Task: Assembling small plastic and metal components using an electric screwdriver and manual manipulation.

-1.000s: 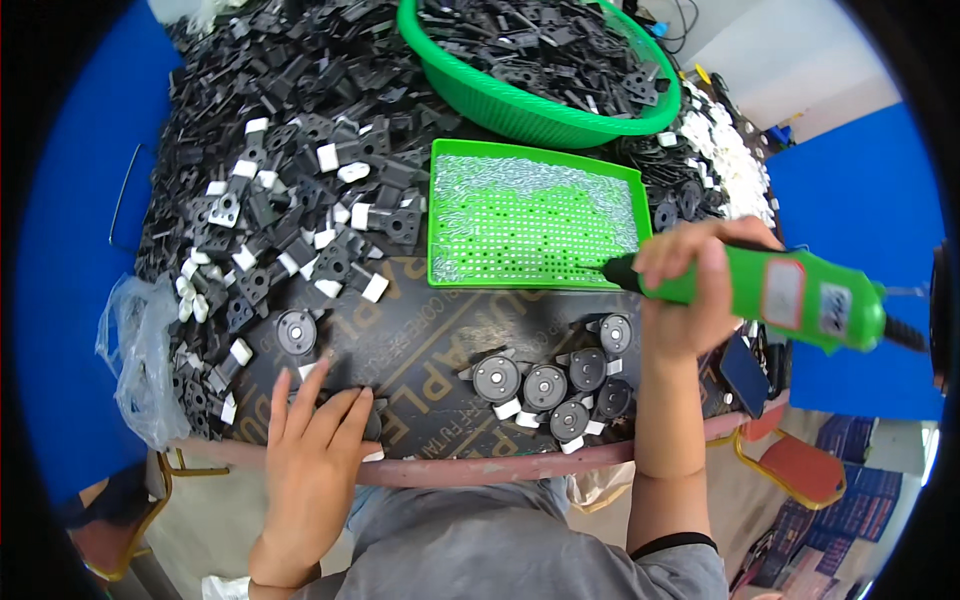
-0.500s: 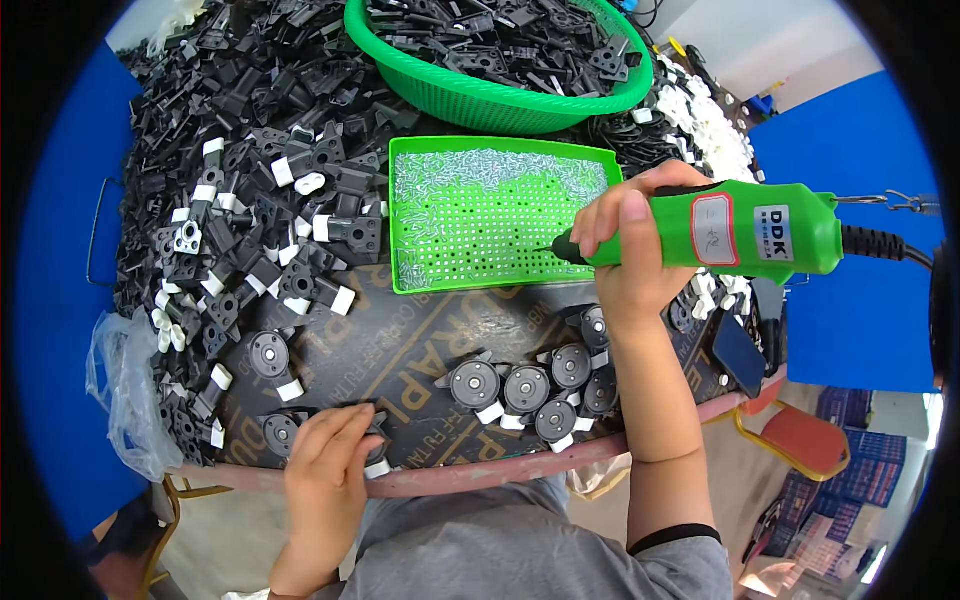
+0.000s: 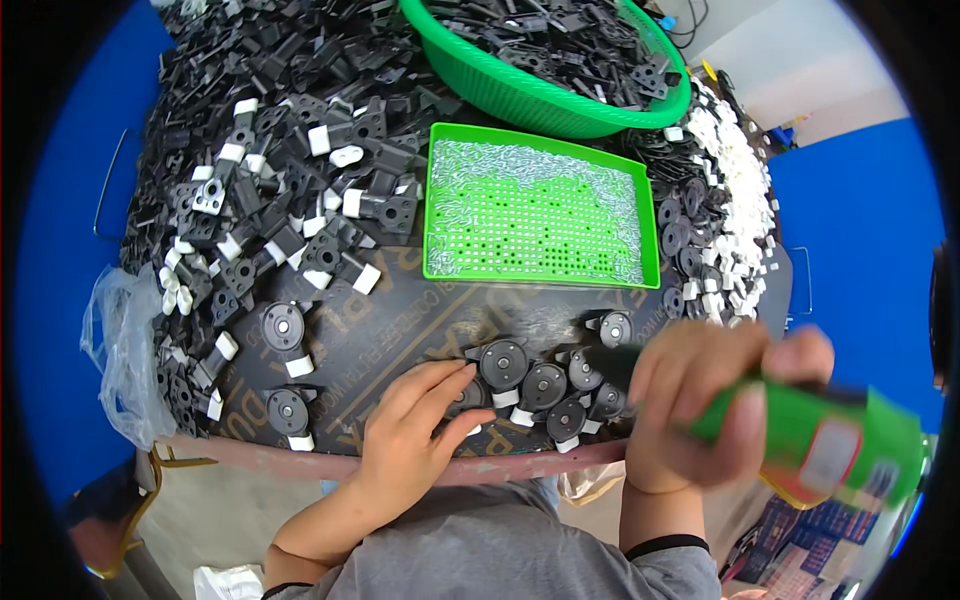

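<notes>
My left hand [image 3: 415, 425] rests at the table's front edge, thumb and fingers curled round a black part with a round disc [image 3: 466, 399]. That part sits just left of a cluster of similar disc parts with white ends [image 3: 543, 386]. A green electric screwdriver [image 3: 815, 440] is gripped in my right hand [image 3: 715, 400], which is smeared by motion. Its dark nose points left, close over the right side of the cluster; the bit is too blurred to make out. Two more disc parts stand apart on the left, one [image 3: 283, 326] behind the other [image 3: 289, 411].
A green perforated tray [image 3: 540, 282] holds many small silvery screws. Behind it stands a green basket [image 3: 540, 100] full of black parts. Loose black parts [image 3: 290, 60] heap the left side; white pieces [image 3: 735, 180] pile at right. A clear plastic bag [image 3: 125, 350] hangs at the left edge.
My left hand has moved right with a disc part, up to the cluster. The screwdriver has come down and nearer from above the screw tray, its nose now by the cluster.
</notes>
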Demonstrator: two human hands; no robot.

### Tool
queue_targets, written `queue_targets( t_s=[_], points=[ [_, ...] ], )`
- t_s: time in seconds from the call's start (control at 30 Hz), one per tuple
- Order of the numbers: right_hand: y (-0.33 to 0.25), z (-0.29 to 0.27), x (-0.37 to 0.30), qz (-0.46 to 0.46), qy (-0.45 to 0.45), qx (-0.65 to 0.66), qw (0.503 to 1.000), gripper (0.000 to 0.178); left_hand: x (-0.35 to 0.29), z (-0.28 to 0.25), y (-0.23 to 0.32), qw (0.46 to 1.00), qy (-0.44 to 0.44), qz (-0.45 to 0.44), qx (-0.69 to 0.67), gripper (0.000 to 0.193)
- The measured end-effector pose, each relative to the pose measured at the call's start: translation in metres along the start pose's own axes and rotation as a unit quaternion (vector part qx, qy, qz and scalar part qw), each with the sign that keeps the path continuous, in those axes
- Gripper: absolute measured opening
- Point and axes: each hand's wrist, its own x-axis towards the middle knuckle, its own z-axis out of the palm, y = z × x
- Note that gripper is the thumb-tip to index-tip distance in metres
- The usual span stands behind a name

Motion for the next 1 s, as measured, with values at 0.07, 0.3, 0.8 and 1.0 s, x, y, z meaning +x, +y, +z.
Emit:
queue_targets(
  t_s=[0.07,0.3,0.8,1.0],
  points=[
    [-0.008,0.007,-0.012,0.0,-0.093,-0.003,0.996,0.031,0.003,-0.003,0.0,0.999,-0.02,0.021,-0.017,0.046],
    [0.003,0.02,-0.018,0.033,-0.228,-0.001,0.973,0.034,0.008,-0.008,-0.001,0.998,-0.036,-0.003,-0.044,0.043],
    [0.018,0.026,-0.017,0.022,-0.28,-0.08,0.956,0.032,0.009,-0.008,-0.002,0.997,-0.039,-0.004,-0.07,0.043],
    [0.013,0.029,-0.022,0.114,-0.202,-0.085,0.969,0.032,0.006,-0.006,-0.003,0.998,-0.038,-0.012,-0.051,0.042]
  ],
)
